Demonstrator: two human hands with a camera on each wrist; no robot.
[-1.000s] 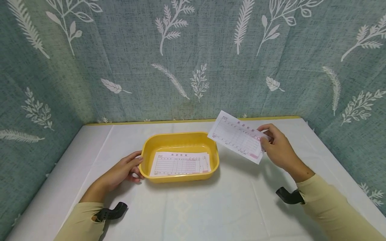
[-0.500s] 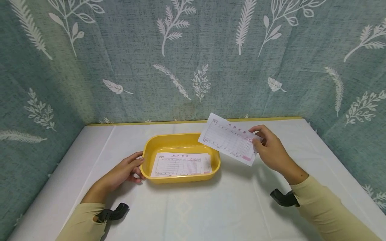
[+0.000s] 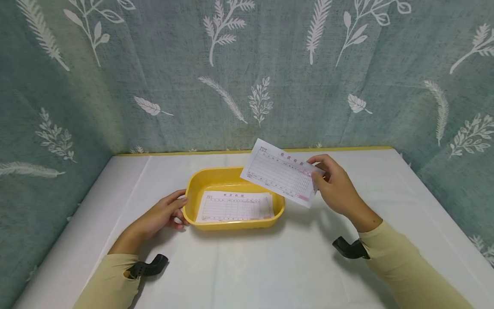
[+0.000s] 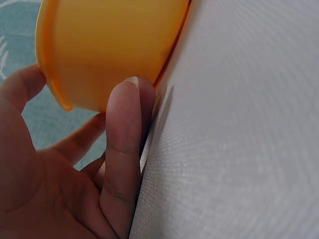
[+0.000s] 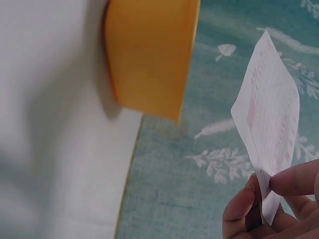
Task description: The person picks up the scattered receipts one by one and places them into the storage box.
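A yellow plastic basin [image 3: 231,225] stands on the white table, with printed receipt slips [image 3: 231,208] lying flat inside; how many is unclear. My left hand [image 3: 164,214] holds the basin's left end, a fingertip at its rim and other fingers against the outer wall [image 4: 114,45]. With thumb and fingers my right hand [image 3: 335,186] pinches the right end of another receipt slip [image 3: 279,174]. That slip is tilted, its left part above the basin's back right rim. In the right wrist view the slip [image 5: 269,109] bends slightly lengthwise, apart from the basin [image 5: 149,55].
A green cloth [image 3: 185,111] with white leaf prints hangs behind and beside the table. A yellow strip [image 3: 347,149] runs along the table's back edge. Black wrist straps with camera mounts [image 3: 349,249] sit on both forearms. White tabletop [image 3: 239,270] lies in front of the basin.
My right hand has moved left, bringing the pinched slip from beside the basin to partly over its right side. The left hand keeps its hold on the basin's left end.
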